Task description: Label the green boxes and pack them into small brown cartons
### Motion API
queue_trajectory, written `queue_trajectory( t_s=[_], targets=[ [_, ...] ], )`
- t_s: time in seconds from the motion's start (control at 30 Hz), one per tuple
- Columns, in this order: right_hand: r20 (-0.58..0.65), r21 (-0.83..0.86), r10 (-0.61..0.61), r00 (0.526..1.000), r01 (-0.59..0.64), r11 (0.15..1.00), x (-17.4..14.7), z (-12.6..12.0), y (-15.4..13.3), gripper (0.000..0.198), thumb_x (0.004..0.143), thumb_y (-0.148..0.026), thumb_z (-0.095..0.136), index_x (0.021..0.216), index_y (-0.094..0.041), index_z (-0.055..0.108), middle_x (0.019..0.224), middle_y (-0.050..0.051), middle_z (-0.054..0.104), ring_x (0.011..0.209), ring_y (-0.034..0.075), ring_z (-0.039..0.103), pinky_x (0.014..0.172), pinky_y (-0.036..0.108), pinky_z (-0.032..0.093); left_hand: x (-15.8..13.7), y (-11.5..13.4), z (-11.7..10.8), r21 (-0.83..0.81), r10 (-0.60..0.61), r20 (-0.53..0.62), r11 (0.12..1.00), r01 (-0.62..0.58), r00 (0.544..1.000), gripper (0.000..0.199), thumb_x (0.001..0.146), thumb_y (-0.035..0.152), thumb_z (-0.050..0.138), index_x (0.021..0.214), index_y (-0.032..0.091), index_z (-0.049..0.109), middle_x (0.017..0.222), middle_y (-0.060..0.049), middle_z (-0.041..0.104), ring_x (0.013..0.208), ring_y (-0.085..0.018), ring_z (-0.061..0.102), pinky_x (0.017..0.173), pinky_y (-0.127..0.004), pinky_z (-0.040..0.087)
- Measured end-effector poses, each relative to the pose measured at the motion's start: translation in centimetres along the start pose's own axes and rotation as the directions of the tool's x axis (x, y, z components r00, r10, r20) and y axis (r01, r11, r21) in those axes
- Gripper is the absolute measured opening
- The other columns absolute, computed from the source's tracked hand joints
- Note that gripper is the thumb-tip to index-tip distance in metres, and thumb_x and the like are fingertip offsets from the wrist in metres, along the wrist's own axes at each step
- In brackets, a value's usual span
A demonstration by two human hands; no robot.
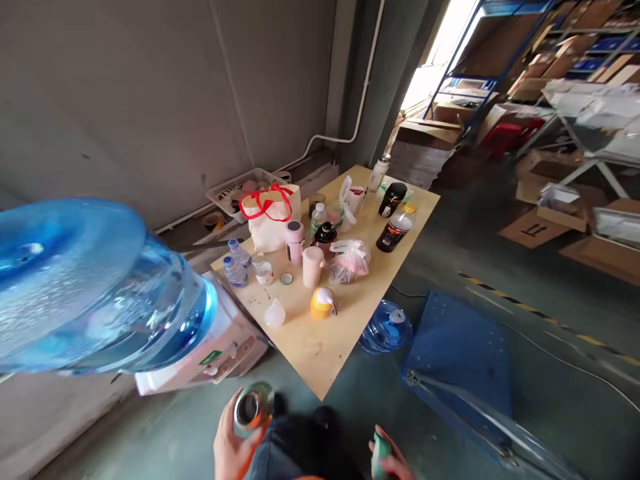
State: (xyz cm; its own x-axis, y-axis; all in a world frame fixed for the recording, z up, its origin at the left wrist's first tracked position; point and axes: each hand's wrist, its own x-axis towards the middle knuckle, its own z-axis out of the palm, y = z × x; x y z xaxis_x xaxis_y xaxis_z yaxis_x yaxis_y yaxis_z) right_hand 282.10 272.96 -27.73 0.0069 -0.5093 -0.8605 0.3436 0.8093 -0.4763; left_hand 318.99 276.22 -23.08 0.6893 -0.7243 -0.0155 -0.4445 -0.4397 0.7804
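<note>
At the bottom of the view, my left hand [229, 445] is wrapped round an open-topped cup [253, 403] with a greenish body and a dark interior. My right hand [397, 460], lower right of it, grips a green lid-like piece [381, 453]; its exact kind is hard to make out. Both hands are apart, just in front of the near corner of a wooden table [320, 353]. On the near part of that table stand a yellow cup with a white lid [322, 303] and a small translucent pale container [275, 313].
A water dispenser [230, 347] with a big blue bottle [100, 287] stands left. The table bears several bottles, a pink thermos [295, 243], and a white bag with red handles [273, 217]. Right are a blue water jug [387, 327], a blue platform [460, 367] and cardboard boxes [545, 187].
</note>
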Motion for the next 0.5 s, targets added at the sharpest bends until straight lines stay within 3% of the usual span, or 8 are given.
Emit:
queue_trajectory(
  t_s=[0.13, 0.23, 0.37, 0.43, 0.5],
  targets=[
    [0.242, -0.027, -0.030, 0.970, 0.037, 0.999, -2.5, 5.6, -1.9, 0.048, 0.046, -0.034, 0.074, 0.093, -0.040, 0.076, 0.091, 0.004, 0.072, 0.094, 0.028, 0.068, 0.096, 0.048, 0.049, 1.1, 3.7, -2.0, -0.030, 0.046, 0.054, 0.999, -0.045, 0.997, 0.074, 0.057, 0.049, 0.081, 0.121, 0.018, 0.061, 0.119, -0.012, 0.072, 0.115, -0.035, 0.065, 0.101, -0.047, 0.051],
    [0.436, -0.080, 0.018, 0.900, 0.019, 0.997, -3.2, 10.3, -2.2, 0.056, 0.047, -0.026, 0.074, 0.103, -0.032, 0.076, 0.096, 0.004, 0.072, 0.093, 0.023, 0.065, 0.092, 0.039, 0.048, 2.2, 3.1, -0.8, -0.070, -0.046, 0.050, 0.996, 0.050, 0.998, 0.073, 0.055, 0.041, 0.083, 0.120, 0.017, 0.062, 0.121, -0.012, 0.071, 0.116, -0.032, 0.064, 0.102, -0.045, 0.050],
    [0.660, -0.234, 0.196, 0.725, -0.049, 0.971, -2.5, 18.0, -1.1, 0.074, 0.049, -0.018, 0.072, 0.121, -0.028, 0.069, 0.101, 0.004, 0.070, 0.093, 0.020, 0.061, 0.081, 0.032, 0.046, 5.0, -2.0, 3.0, -0.045, -0.232, -0.018, 0.972, 0.231, 0.973, 0.064, 0.056, 0.030, 0.085, 0.115, 0.021, 0.063, 0.112, -0.008, 0.073, 0.108, -0.029, 0.068, 0.097, -0.042, 0.053],
    [0.719, -0.322, 0.306, 0.624, -0.092, 0.942, -1.5, 22.6, 0.4, 0.084, 0.046, -0.013, 0.072, 0.128, -0.030, 0.064, 0.104, 0.003, 0.069, 0.093, 0.021, 0.061, 0.078, 0.032, 0.046, 7.1, -5.4, 4.9, -0.025, -0.325, -0.038, 0.946, 0.324, 0.945, 0.059, 0.059, 0.026, 0.085, 0.114, 0.021, 0.064, 0.108, -0.007, 0.073, 0.103, -0.027, 0.069, 0.094, -0.043, 0.054],
    [0.746, -0.374, 0.371, 0.552, -0.114, 0.920, 0.2, 27.3, 2.6, 0.093, 0.045, -0.011, 0.074, 0.133, -0.034, 0.058, 0.103, 0.002, 0.069, 0.089, 0.022, 0.061, 0.072, 0.032, 0.046, 9.4, -8.7, 6.7, -0.004, -0.396, -0.049, 0.918, 0.396, 0.917, 0.051, 0.069, 0.029, 0.081, 0.115, 0.019, 0.063, 0.108, -0.008, 0.072, 0.102, -0.026, 0.068, 0.094, -0.046, 0.053]
  ],
)
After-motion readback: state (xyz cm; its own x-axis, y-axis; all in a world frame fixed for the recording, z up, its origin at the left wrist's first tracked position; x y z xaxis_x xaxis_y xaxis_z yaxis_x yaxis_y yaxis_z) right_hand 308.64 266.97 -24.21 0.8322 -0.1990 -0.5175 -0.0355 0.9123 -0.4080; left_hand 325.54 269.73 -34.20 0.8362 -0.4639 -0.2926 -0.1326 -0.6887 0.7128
